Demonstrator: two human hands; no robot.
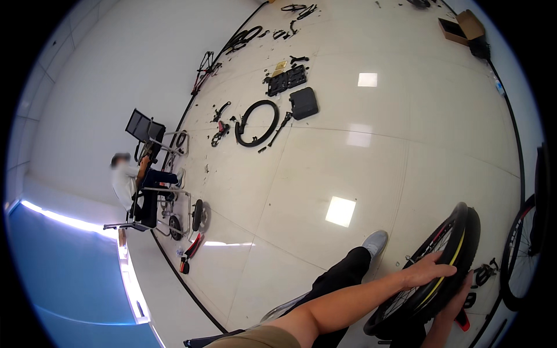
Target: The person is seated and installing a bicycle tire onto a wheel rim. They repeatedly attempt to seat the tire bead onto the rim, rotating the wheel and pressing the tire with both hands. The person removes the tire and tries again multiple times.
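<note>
A spoked bicycle wheel [458,223] with a black tyre stands tilted at the lower right, in front of my body. A yellow line runs along the black tyre [474,232]. My left hand [428,271] lies across the wheel's near upper side, its fingers curled over the rim and thumb pressed on the tyre by the yellow line. On the outer side, my right hand [455,301] grips the tyre from below; its fingers are partly hidden. Whether the tyre sits fully in the rim, I cannot tell.
Another wheel [516,249] leans at the right wall, near black bike parts [484,272]. A loose tyre [257,123], a pump [281,129] and an open tool case [286,80] lie on the floor ahead. At left, another person [125,181] sits on a chair.
</note>
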